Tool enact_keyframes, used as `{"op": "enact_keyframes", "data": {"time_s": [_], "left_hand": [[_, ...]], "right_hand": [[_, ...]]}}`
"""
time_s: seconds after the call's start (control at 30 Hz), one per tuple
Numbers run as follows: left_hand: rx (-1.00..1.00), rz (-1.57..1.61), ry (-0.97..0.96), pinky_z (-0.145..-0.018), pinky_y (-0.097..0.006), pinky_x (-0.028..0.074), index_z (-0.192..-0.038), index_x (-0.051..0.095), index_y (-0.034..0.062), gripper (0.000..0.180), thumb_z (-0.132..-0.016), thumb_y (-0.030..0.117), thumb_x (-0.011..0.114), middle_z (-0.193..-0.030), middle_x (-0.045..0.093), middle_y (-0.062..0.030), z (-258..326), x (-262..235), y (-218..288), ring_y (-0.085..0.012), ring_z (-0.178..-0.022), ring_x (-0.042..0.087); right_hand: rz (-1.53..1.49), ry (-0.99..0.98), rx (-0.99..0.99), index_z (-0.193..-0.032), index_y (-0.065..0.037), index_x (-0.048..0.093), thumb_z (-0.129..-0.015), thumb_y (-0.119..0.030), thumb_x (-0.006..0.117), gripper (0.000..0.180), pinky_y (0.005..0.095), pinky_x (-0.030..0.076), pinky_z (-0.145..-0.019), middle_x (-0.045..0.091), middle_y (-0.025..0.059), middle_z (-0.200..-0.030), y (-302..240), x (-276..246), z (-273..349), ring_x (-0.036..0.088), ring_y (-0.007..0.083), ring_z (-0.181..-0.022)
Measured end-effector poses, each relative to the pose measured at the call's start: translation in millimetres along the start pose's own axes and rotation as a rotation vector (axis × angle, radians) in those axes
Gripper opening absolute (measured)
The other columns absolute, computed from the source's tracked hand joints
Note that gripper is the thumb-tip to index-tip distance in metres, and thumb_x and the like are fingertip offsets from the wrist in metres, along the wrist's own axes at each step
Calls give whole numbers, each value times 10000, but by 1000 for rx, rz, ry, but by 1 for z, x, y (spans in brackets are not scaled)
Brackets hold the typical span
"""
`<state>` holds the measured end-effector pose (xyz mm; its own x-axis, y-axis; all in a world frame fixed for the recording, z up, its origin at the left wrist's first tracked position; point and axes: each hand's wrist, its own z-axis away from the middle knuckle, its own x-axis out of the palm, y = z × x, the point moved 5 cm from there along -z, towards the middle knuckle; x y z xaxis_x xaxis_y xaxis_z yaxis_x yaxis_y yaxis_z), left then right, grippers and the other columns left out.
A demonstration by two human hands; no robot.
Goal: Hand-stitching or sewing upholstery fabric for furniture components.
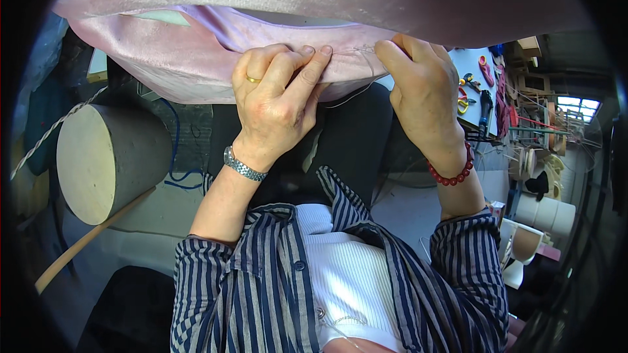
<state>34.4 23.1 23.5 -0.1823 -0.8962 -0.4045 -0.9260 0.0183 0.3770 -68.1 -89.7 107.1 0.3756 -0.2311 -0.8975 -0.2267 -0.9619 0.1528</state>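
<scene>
A large pale pink velvety fabric (pixel 150 39) spreads across the top of the view, with a lilac fold (pixel 222 26) along its opening. My left hand (pixel 278 85) pinches the lower flap of this fabric between thumb and fingers. To its right, my right hand (pixel 422 82) is closed at the fabric, fingertips drawn together; what they grip is hidden. Thin dark thread (pixel 364 50) lies in loose loops on the pink cloth between the two hands. A pale strand (pixel 356 93) hangs below the flap and runs toward my right hand.
A thick grey cylinder (pixel 118 157) stands at left beside a wooden rod (pixel 91 245) and a twisted rope (pixel 55 129). Blue cord (pixel 175 150) lies near it. At right, a work table (pixel 461 68) carries pliers (pixel 464 101) and pink-handled scissors (pixel 485 70). Spools (pixel 523 163) stand beyond.
</scene>
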Motion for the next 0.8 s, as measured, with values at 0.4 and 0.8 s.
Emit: {"op": "enact_keyframes", "data": {"time_s": [0.4,0.8], "left_hand": [[4,-5,3,-822,-346,429,-1095,755,87,450,-646,90,781,-942,649,-5,2,0,1,-192,-903,578],[-10,-14,-12,-845,-350,414,-1101,756,100,445,-656,106,777,-952,650,2,1,0,0,-187,-912,578]], "right_hand": [[22,-81,-11,-943,-17,669,-725,122,614,264,433,515,-764,696,175,-967,-2,3,-5,651,362,-860],[-145,124,36,-832,-31,690,-763,74,631,140,368,488,-712,726,121,-867,9,12,-3,688,294,-800]]}}
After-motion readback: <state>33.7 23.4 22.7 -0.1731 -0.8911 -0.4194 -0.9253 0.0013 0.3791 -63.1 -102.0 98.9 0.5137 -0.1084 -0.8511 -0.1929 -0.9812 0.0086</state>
